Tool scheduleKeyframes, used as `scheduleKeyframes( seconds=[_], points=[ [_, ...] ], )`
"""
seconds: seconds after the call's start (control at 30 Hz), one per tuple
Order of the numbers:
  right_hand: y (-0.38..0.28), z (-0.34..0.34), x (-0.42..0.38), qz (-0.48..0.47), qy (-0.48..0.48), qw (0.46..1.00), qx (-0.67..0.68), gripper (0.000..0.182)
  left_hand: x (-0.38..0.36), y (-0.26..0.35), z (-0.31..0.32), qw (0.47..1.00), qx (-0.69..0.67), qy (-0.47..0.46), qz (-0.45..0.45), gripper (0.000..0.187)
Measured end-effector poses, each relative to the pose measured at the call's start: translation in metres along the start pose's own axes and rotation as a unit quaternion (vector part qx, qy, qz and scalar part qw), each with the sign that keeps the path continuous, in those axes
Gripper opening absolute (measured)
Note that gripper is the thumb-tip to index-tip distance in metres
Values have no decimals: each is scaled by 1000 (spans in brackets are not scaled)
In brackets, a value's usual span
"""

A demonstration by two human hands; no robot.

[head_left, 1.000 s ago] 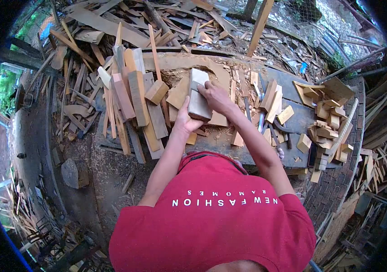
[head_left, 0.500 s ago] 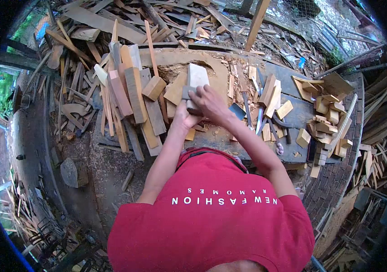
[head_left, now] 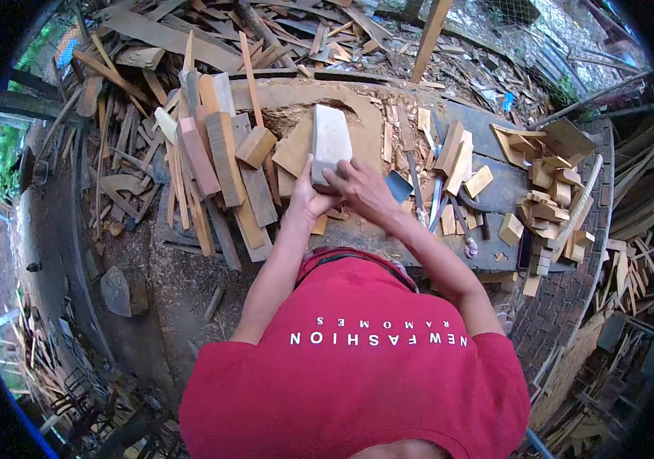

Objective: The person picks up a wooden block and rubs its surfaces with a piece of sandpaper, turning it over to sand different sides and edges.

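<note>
A pale grey wooden block [head_left: 331, 140] stands on the workbench [head_left: 495, 191] in front of me, over a flat tan board [head_left: 296, 149]. My left hand [head_left: 308, 199] grips its near left corner. My right hand [head_left: 363, 190] holds its near right end, fingers curled against the block's lower edge. Both arms reach forward over my red shirt.
Several planks and offcuts [head_left: 220, 161] lie stacked to the left of the block. Chisels and blades [head_left: 438, 206] lie right of my hands. A heap of small cut blocks [head_left: 552, 199] sits at the bench's right end. Scrap wood [head_left: 265, 30] is piled beyond the bench.
My right hand slid from the block's top down to its near end. More of the block's pale face now shows, and both hands sit closer to me.
</note>
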State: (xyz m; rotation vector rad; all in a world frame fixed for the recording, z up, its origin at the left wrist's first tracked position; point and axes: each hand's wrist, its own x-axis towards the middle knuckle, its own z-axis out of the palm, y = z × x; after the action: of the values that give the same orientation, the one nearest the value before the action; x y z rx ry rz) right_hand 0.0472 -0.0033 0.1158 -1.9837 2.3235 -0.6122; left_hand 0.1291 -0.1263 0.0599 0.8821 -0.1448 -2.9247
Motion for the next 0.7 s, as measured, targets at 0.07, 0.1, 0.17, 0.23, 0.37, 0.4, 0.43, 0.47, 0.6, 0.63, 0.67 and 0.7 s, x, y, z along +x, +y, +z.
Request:
scheduleKeyframes(
  seconds=[0.07,0.1,0.17,0.23,0.37,0.4,0.43,0.47,0.6,0.63,0.67,0.7],
  points=[
    [23,16,18,-4,-1,1000,-30,42,-2,2,2,1000,-21,-13,-9,54],
    [36,26,28,13,2,999,-43,37,-3,0,3,999,-39,-14,-12,52],
    [57,38,45,28,8,998,-53,33,2,1,-2,996,-85,-14,-30,49],
    [70,39,56,74,-34,996,-34,29,3,1,-3,996,-83,-27,-22,49],
    [41,29,32,42,-12,999,-10,34,5,5,-8,997,-63,-29,-23,49],
    [23,17,20,9,2,1000,-19,39,5,5,-10,996,-65,-41,-46,49],
    [9,12,6,18,-11,1000,-3,43,-3,6,2,998,-47,14,-34,48],
    [-2,9,-7,28,-24,999,14,47,-3,4,0,998,-48,16,-37,48],
    [-13,-1,-25,32,6,999,26,52,0,-3,0,1000,18,7,2,53],
    [-10,0,-20,37,-2,999,27,51,-1,-2,0,1000,-20,8,-18,52],
    [-5,1,-13,42,-10,999,27,51,-2,-2,1,998,-58,8,-37,52],
    [3,7,-2,27,-4,1000,4,48,-3,-1,3,998,-56,9,-37,52]
  ],
)
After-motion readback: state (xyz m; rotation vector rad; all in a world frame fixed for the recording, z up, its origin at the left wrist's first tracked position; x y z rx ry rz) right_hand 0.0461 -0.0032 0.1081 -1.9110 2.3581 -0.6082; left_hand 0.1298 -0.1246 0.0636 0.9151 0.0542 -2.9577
